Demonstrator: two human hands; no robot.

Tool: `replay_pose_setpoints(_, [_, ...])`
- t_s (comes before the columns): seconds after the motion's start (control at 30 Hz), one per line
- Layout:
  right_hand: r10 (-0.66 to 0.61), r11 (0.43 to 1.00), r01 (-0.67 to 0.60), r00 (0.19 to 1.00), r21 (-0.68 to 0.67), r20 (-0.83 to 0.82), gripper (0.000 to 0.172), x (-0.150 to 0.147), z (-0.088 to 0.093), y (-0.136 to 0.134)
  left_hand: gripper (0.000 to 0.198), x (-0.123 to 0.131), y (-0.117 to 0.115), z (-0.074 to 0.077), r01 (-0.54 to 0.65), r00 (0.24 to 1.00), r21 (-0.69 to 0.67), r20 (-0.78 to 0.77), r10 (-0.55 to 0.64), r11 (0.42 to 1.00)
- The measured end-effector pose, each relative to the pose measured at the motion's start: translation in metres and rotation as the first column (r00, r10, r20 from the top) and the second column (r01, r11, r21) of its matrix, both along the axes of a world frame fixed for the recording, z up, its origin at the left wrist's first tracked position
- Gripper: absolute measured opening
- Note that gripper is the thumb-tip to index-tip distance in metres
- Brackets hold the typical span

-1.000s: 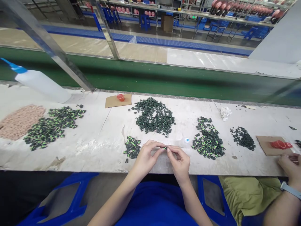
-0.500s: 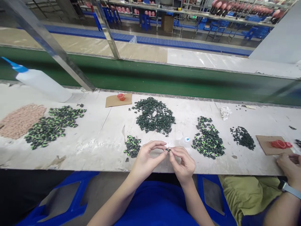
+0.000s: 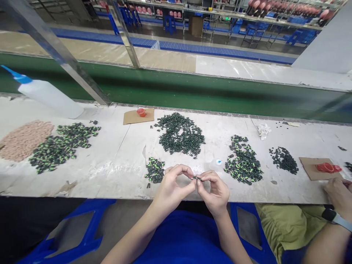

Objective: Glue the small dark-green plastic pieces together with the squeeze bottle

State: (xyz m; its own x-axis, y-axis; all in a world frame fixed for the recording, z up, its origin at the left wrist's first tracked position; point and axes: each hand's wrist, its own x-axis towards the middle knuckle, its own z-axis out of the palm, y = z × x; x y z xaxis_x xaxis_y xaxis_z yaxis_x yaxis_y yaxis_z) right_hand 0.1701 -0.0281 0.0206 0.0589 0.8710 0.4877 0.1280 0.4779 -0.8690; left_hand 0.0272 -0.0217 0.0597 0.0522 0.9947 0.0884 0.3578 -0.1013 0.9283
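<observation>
Between my fingertips is a small dark piece [image 3: 196,178], too small to make out in detail. My left hand [image 3: 175,183] pinches it from the left, and my right hand [image 3: 213,189] pinches it from the right. Just left of my left hand lies a small heap of black-and-green pieces [image 3: 154,170]. Beyond both hands spreads a larger pile of dark green, elongated pieces [image 3: 180,134]. A small bottle with a blue tip [image 3: 218,162] is behind my right hand. To the right sits another pile of black-and-green pieces [image 3: 244,161].
A big white bottle [image 3: 51,97] leans at the left, behind pinkish pieces [image 3: 26,139] and more black-and-green pieces [image 3: 60,146]. Red cups [image 3: 141,112] stand on cardboard. A co-worker's hand [image 3: 339,192] is at the right edge. A green barrier [image 3: 176,88] runs behind the table.
My hands have shifted very slightly, and the dark piece between the fingertips now lies more level and shows more. The co-worker's hand at the right has moved a little.
</observation>
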Motion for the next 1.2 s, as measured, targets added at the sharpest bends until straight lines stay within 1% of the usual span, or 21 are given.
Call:
replay_pose_setpoints(0.1, [-0.092, 0.991, 0.083, 0.992, -0.109, -0.082, 0.011, -0.005, -0.001, -0.002, 0.006, -0.002, 0.0, -0.003, 0.049, 0.994, 0.098, -0.097, -0.039, 0.994])
replay_pose_setpoints(0.2, [-0.189, 0.956, 0.148, 0.971, -0.254, -0.147, 0.011, -0.009, -0.001, -0.004, 0.009, -0.004, 0.001, -0.006, 0.109, 0.978, 0.186, -0.197, -0.072, 0.977])
replay_pose_setpoints(0.3, [-0.179, 0.927, 0.097, 0.963, -0.361, -0.202, 0.016, -0.009, -0.001, -0.004, 0.014, -0.005, 0.003, -0.007, 0.137, 0.961, 0.26, -0.27, -0.064, 0.956])
replay_pose_setpoints(0.4, [-0.127, 0.911, 0.01, 0.958, -0.412, -0.258, 0.019, -0.007, 0.001, -0.003, 0.018, -0.007, 0.003, -0.007, 0.157, 0.949, 0.303, -0.31, -0.059, 0.94])
replay_pose_setpoints(0.53, [-0.089, 0.905, -0.051, 0.948, -0.423, -0.305, 0.02, -0.005, 0.002, -0.001, 0.021, -0.009, 0.004, -0.007, 0.175, 0.947, 0.356, -0.315, -0.058, 0.918])
replay_pose_setpoints(0.63, [-0.088, 0.91, -0.047, 0.949, -0.411, -0.302, 0.018, -0.005, 0.003, 0.0, 0.02, -0.01, 0.005, -0.008, 0.19, 0.952, 0.363, -0.295, -0.081, 0.912])
replay_pose_setpoints(0.77, [-0.111, 0.926, 0.017, 0.967, -0.377, -0.229, 0.016, -0.002, 0.01, -0.004, 0.019, -0.006, 0.005, -0.008, 0.219, 0.958, 0.327, -0.253, -0.138, 0.919])
replay_pose_setpoints(0.87, [-0.107, 0.944, 0.06, 0.986, -0.323, -0.13, 0.015, 0.008, 0.017, -0.009, 0.018, -0.002, 0.005, -0.008, 0.266, 0.953, 0.317, -0.228, -0.199, 0.91])
replay_pose_setpoints(0.9, [-0.131, 0.951, 0.1, 0.987, -0.293, -0.088, 0.014, 0.014, 0.02, -0.01, 0.017, -0.002, 0.005, -0.008, 0.276, 0.951, 0.304, -0.227, -0.212, 0.912])
replay_pose_setpoints(0.93, [-0.187, 0.951, 0.17, 0.981, -0.257, -0.046, 0.012, 0.02, 0.021, -0.01, 0.017, -0.004, 0.006, -0.009, 0.27, 0.95, 0.281, -0.231, -0.208, 0.921])
replay_pose_setpoints(0.97, [-0.276, 0.939, 0.268, 0.961, -0.216, -0.009, 0.01, 0.029, 0.022, -0.008, 0.019, -0.008, 0.008, -0.011, 0.243, 0.953, 0.249, -0.242, -0.182, 0.938])
replay_pose_setpoints(1.0, [-0.395, 0.902, 0.391, 0.919, -0.183, 0.017, 0.01, 0.038, 0.021, -0.006, 0.023, -0.014, 0.011, -0.015, 0.195, 0.956, 0.214, -0.261, -0.136, 0.957])
replay_pose_setpoints(1.03, [-0.529, 0.837, 0.527, 0.848, -0.151, 0.027, 0.013, 0.047, 0.02, -0.002, 0.027, -0.022, 0.014, -0.019, 0.123, 0.955, 0.187, -0.289, -0.065, 0.975])
replay_pose_setpoints(1.07, [-0.629, 0.768, 0.627, 0.777, -0.129, 0.035, 0.017, 0.057, 0.017, 0.002, 0.027, -0.03, 0.018, -0.024, 0.045, 0.945, 0.175, -0.326, 0.015, 0.983])
replay_pose_setpoints(1.1, [-0.686, 0.717, 0.685, 0.726, -0.128, 0.045, 0.021, 0.067, 0.014, 0.007, 0.024, -0.04, 0.021, -0.029, -0.038, 0.924, 0.177, -0.368, 0.102, 0.983])
replay_pose_setpoints(1.13, [-0.715, 0.685, 0.715, 0.696, -0.14, 0.059, 0.023, 0.076, 0.01, 0.013, 0.019, -0.048, 0.024, -0.034, -0.112, 0.893, 0.199, -0.41, 0.187, 0.973])
replay_pose_setpoints(1.2, [-0.727, 0.654, 0.738, 0.673, -0.166, 0.132, 0.026, 0.09, 0.001, 0.022, 0.012, -0.062, 0.027, -0.043, -0.19, 0.827, 0.234, -0.486, 0.284, 0.953])
